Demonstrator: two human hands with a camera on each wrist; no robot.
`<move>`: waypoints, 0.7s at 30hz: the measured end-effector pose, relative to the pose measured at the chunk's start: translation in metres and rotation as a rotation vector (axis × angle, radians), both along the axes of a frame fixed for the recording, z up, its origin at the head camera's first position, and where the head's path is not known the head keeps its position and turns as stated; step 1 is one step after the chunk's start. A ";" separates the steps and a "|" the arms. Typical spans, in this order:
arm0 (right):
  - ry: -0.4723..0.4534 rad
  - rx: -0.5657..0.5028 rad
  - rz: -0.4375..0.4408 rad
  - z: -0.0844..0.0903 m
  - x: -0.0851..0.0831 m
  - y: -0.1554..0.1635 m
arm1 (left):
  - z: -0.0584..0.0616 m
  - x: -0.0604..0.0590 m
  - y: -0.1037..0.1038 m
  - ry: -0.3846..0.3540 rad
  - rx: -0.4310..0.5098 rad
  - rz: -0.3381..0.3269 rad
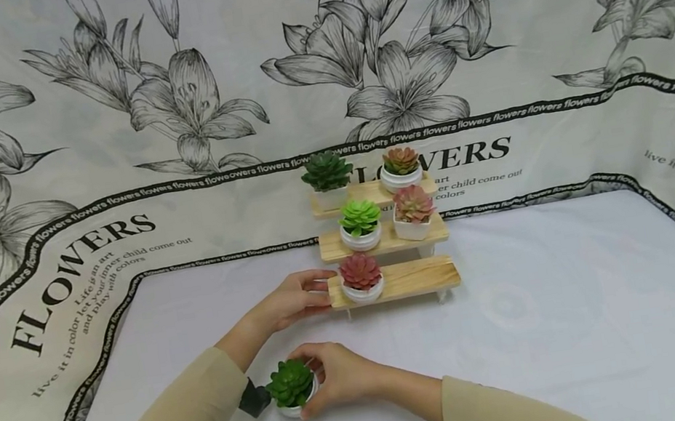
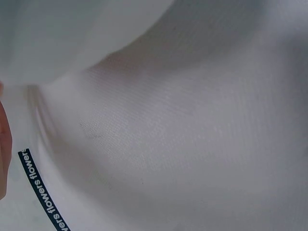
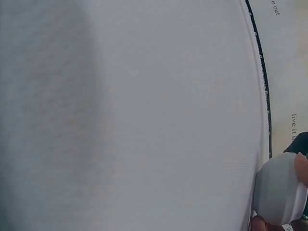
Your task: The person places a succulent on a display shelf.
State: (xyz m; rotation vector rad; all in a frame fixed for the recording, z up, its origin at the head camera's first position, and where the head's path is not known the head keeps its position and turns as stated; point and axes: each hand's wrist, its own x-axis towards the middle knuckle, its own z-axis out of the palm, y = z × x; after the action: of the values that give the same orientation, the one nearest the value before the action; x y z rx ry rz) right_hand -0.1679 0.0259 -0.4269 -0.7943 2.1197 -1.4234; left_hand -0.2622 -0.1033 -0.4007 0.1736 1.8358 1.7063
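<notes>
My right hand (image 1: 344, 375) grips a dark green artificial succulent in a white round pot (image 1: 291, 386), thumb and fingers around the pot's side. Whether that pot touches the table cannot be told. In the right wrist view the white pot (image 3: 276, 190) shows at the lower right with fingertips on it. My left hand (image 1: 292, 299) holds the left end of the lowest wooden tier (image 1: 417, 277) of a stepped plant stand. A red succulent (image 1: 360, 271) in a white pot sits on that tier's left side. Only a sliver of a finger (image 2: 5, 149) appears in the left wrist view.
On the middle tier (image 1: 330, 247) stand a bright green succulent (image 1: 360, 216) and a pink one (image 1: 413, 204). The top tier (image 1: 364, 195) bears a dark green succulent (image 1: 327, 170) and an orange-green one (image 1: 401, 160). A flower-printed cloth (image 1: 232, 212) hangs behind the white table (image 1: 558, 308).
</notes>
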 end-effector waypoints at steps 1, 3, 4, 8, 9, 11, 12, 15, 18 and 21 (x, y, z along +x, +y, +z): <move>-0.001 -0.001 0.001 0.000 0.000 0.001 | 0.000 0.000 0.000 -0.001 0.001 0.001; -0.005 -0.002 0.004 -0.001 0.000 0.002 | 0.000 0.000 0.000 -0.004 0.004 0.001; -0.011 -0.003 0.003 -0.001 0.000 0.003 | 0.000 0.000 0.000 -0.005 0.005 0.002; -0.028 0.008 -0.001 0.001 0.001 0.008 | 0.000 0.000 0.000 -0.010 0.004 0.004; -0.032 0.012 -0.005 0.002 0.001 0.010 | 0.000 0.000 0.000 -0.011 0.004 0.005; -0.039 0.017 -0.011 0.003 0.002 0.014 | 0.000 0.000 0.000 -0.012 0.003 0.007; -0.042 0.017 -0.015 0.004 0.002 0.016 | 0.000 0.000 0.000 -0.013 0.003 0.007; -0.052 0.018 -0.027 0.005 0.003 0.023 | 0.000 0.000 0.000 -0.014 0.007 0.009; -0.062 0.023 -0.033 0.007 0.003 0.032 | -0.002 -0.001 0.000 -0.017 0.016 0.012; -0.079 0.018 -0.042 0.009 0.004 0.043 | -0.003 -0.002 0.001 -0.016 0.023 0.015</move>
State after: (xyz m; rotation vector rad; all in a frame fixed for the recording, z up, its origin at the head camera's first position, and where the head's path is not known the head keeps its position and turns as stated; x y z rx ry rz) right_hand -0.1640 0.0685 -0.4175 -0.6791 2.0980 -1.4318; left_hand -0.2638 -0.1027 -0.4041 0.1560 1.8108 1.7352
